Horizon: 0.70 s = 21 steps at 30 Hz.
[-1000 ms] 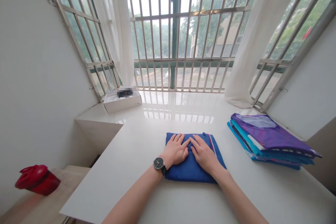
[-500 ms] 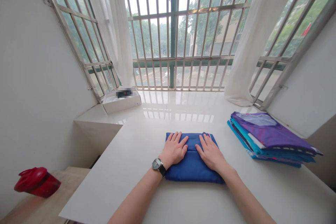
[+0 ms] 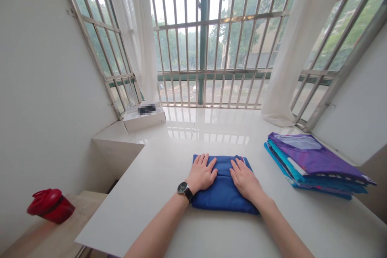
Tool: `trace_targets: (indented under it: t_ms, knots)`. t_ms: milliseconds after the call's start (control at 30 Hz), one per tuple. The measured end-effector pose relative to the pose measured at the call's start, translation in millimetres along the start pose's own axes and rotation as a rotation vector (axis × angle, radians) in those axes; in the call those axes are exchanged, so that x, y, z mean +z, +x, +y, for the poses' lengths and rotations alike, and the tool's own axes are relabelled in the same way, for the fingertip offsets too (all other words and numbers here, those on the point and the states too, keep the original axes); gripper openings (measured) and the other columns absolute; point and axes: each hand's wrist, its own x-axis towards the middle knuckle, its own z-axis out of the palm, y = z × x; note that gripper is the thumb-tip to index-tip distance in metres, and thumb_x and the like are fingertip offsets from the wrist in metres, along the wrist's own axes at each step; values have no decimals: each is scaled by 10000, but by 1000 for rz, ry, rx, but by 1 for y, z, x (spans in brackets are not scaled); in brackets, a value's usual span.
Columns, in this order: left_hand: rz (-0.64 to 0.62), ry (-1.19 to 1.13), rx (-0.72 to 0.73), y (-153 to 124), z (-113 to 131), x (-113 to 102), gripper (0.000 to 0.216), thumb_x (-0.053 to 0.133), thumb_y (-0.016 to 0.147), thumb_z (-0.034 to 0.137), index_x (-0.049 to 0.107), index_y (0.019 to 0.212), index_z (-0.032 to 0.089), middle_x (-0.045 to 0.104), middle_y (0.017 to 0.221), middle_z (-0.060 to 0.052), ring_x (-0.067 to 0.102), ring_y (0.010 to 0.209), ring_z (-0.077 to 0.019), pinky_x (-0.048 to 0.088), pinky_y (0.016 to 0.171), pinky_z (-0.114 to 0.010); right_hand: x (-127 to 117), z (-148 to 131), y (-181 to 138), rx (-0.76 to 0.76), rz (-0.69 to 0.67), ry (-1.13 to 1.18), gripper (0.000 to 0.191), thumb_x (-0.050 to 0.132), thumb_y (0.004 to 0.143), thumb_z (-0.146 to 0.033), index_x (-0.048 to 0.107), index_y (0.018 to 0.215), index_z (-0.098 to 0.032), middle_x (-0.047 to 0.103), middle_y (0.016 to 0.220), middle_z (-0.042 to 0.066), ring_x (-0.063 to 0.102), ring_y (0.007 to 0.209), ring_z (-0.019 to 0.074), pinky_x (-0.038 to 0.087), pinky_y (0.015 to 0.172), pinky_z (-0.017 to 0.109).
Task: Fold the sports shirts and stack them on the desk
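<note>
A blue garment (image 3: 223, 189), folded into a flat rectangle, lies on the white tabletop (image 3: 157, 185) in front of me. On its left part my left hand (image 3: 202, 172) rests palm down with fingers spread. My right hand (image 3: 244, 177) lies flat on the right part, fingers stretched toward the far edge. Neither hand grasps the cloth. A small patch of white and red trim shows at the garment's far right corner. What kind of garment it is cannot be made out. A watch with a black strap (image 3: 184, 190) is on my left wrist.
To the right stands a stack of folded purple and turquoise clothes (image 3: 314, 165). At the back left sits a white open box (image 3: 145, 120) with a blurred dark item. A red lidded container (image 3: 51, 205) stands lower, left of the table. Barred windows and white curtains (image 3: 278, 68) close the back.
The view has shifted slightly, moving the surroundings a little right and down. Both hands stay flat on the blue garment; the right hand has slid slightly outward over it.
</note>
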Motion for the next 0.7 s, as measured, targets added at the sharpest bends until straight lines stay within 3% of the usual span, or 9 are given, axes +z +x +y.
trace_targets:
  t_ms: [133, 267, 400, 533, 700]
  knots:
    - [22, 12, -6, -1, 3, 1, 539, 264, 1026, 480, 391, 1494, 244, 400, 1539, -144, 346, 1429, -310, 242, 1173, -486, -21, -16, 2, -143, 129, 69, 417, 376, 965, -214, 648, 1264, -114, 574, 1392, 180, 497, 1329, 299, 408, 1112, 472]
    - [38, 17, -32, -2, 8, 4, 541, 279, 1024, 476, 399, 1491, 230, 406, 1534, -153, 353, 1424, -313, 253, 1165, -498, -29, -36, 4, -223, 191, 173, 464, 343, 946, -121, 583, 1342, -139, 549, 1427, 139, 449, 1373, 238, 399, 1135, 416]
    - [45, 19, -38, -3, 11, 7, 536, 291, 1023, 469, 400, 1490, 231, 397, 1541, -149, 348, 1426, -303, 242, 1170, -494, -19, -35, 4, -138, 65, 136, 470, 363, 968, -234, 553, 1370, -84, 526, 1443, 176, 448, 1373, 266, 370, 1149, 427]
    - [29, 11, -36, -4, 11, 5, 542, 277, 1025, 478, 391, 1497, 237, 388, 1549, -141, 340, 1430, -297, 238, 1173, -482, -14, -25, 4, 11, -113, 10, 633, 384, 967, -440, 470, 1431, -17, 448, 1497, 210, 387, 1410, 317, 286, 1178, 478]
    - [17, -6, -41, -4, 12, 3, 563, 247, 1026, 499, 375, 1508, 237, 378, 1555, -142, 328, 1439, -298, 248, 1169, -475, -13, -21, 6, 60, -214, -47, 712, 328, 967, -484, 368, 1486, 2, 353, 1551, 218, 308, 1452, 312, 222, 1194, 471]
